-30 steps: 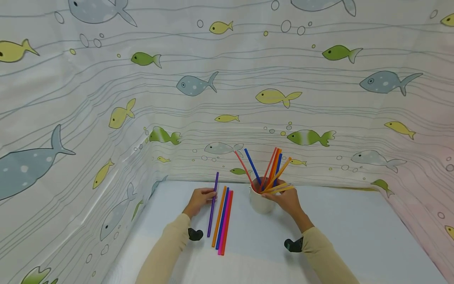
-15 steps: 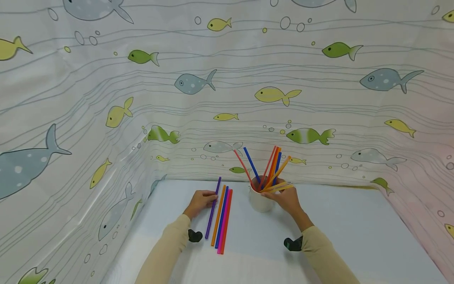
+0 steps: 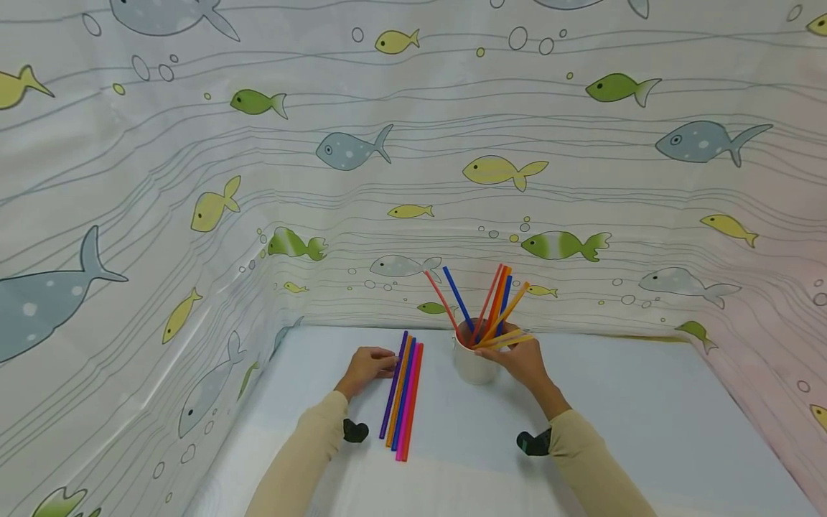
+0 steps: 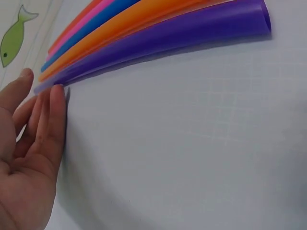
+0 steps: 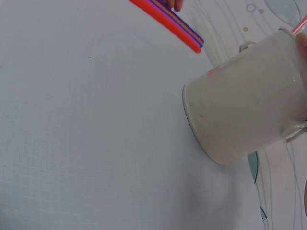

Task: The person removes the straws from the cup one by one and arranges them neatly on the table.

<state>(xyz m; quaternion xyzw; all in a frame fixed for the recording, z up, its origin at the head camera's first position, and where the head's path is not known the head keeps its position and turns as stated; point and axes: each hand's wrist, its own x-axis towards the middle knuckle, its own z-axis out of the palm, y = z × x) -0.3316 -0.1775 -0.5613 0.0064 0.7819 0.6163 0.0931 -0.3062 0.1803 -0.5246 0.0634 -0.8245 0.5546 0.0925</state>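
Note:
A purple straw (image 3: 393, 386) lies at the left of a tight row of an orange straw (image 3: 398, 391), a blue straw, a pink straw and a red straw (image 3: 413, 402). Straight fingers of my left hand (image 3: 368, 370) touch the purple straw's far part; in the left wrist view the thumb stands clear of it. My right hand (image 3: 526, 362) grips the rim of a small white bucket (image 3: 474, 366) from the right. Several red, blue, orange and yellow straws (image 3: 456, 296) lean out of the bucket. In the right wrist view most of that hand is outside the frame.
The white table (image 3: 633, 416) reaches back to a fish-patterned sheet (image 3: 413, 179) that hangs behind and at both sides. Dark camera mounts (image 3: 356, 431) sit at both wrists.
The purple straw has moved right and a little nearer to me, closing up against the orange one. My left fingers have let go of their pinch. My right hand stays at the bucket.

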